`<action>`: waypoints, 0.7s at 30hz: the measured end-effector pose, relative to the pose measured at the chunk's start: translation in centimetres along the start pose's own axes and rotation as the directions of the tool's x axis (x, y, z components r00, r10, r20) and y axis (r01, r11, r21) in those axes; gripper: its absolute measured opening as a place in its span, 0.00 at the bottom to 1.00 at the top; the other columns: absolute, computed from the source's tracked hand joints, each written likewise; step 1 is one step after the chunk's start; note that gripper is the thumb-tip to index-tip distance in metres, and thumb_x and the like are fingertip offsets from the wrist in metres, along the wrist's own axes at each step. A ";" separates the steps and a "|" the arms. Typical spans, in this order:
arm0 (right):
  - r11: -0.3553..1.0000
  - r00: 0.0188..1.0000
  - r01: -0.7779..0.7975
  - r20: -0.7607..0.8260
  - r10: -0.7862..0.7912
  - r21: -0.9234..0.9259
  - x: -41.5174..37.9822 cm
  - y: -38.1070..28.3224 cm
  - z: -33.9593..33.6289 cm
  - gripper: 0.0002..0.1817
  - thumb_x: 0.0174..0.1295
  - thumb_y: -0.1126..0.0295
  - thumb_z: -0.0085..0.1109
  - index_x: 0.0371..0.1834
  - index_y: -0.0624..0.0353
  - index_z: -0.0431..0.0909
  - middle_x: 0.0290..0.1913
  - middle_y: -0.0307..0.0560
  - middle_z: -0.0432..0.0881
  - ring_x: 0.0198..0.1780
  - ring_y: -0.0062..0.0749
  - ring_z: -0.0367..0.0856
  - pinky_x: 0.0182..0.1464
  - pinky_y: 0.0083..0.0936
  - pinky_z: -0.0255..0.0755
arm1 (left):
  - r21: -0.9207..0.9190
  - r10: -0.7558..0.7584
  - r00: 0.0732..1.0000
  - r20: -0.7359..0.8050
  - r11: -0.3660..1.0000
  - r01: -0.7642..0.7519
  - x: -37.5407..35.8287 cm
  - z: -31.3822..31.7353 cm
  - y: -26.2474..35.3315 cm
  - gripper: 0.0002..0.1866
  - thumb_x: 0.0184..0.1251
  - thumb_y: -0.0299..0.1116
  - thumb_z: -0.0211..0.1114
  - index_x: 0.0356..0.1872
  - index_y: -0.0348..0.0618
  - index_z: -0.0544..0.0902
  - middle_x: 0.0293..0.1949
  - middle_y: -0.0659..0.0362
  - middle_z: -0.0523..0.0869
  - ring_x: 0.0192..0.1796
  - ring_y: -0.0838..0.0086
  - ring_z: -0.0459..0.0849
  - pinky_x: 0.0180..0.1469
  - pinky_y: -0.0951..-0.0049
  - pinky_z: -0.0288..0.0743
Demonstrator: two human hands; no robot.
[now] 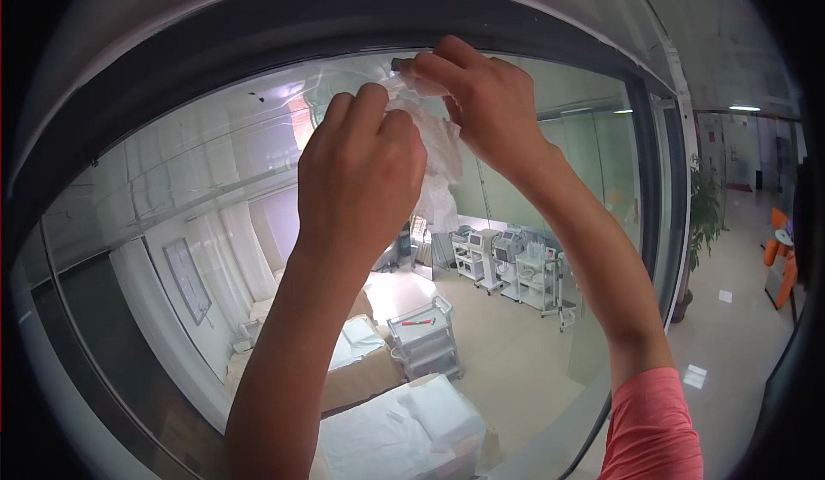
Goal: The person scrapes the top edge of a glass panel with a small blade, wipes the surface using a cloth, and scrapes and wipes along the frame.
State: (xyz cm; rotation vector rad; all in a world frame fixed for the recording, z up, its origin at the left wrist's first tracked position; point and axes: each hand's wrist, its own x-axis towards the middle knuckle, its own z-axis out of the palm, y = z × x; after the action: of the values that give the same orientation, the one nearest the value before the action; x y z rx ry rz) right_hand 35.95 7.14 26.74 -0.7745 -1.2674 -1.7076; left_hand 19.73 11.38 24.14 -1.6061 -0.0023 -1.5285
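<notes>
Both my hands are raised at the upper part of a large glass pane [516,351] with a dark frame [258,26]. My left hand [365,166] has its fingers curled, with a thin whitish wipe or cloth [440,149] beside it and partly behind it. The cloth hangs down between the two hands. Higher and to the right, my right hand [481,93] pinches a small pale piece near a little dark object [398,65] at the top edge of the glass. What the left fingertips hold is hidden behind the hand.
Through the glass show beds with white sheets [369,437], a grey trolley [423,330], white machines on carts [507,261] and curtains [215,252]. On the right are a potted plant [705,209], an orange item [780,261] and a corridor floor [730,342].
</notes>
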 end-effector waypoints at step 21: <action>0.999 0.999 -0.034 0.001 0.034 0.040 0.0 0.7 0.0 0.09 0.52 0.73 0.55 0.34 0.44 0.79 0.30 0.36 0.76 0.26 0.39 0.80 0.27 0.34 0.71 | -0.020 -0.040 0.999 0.030 0.999 0.041 0.1 -0.5 0.1 0.04 0.51 0.23 0.67 0.30 0.37 0.83 0.37 0.54 0.80 0.39 0.62 0.81 0.41 0.67 0.77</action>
State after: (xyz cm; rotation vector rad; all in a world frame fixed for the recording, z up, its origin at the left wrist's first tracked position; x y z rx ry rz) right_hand 36.55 7.03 27.01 -0.7694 -1.2778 -1.6502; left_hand 19.40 11.00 24.08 -1.6541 -0.0357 -1.5399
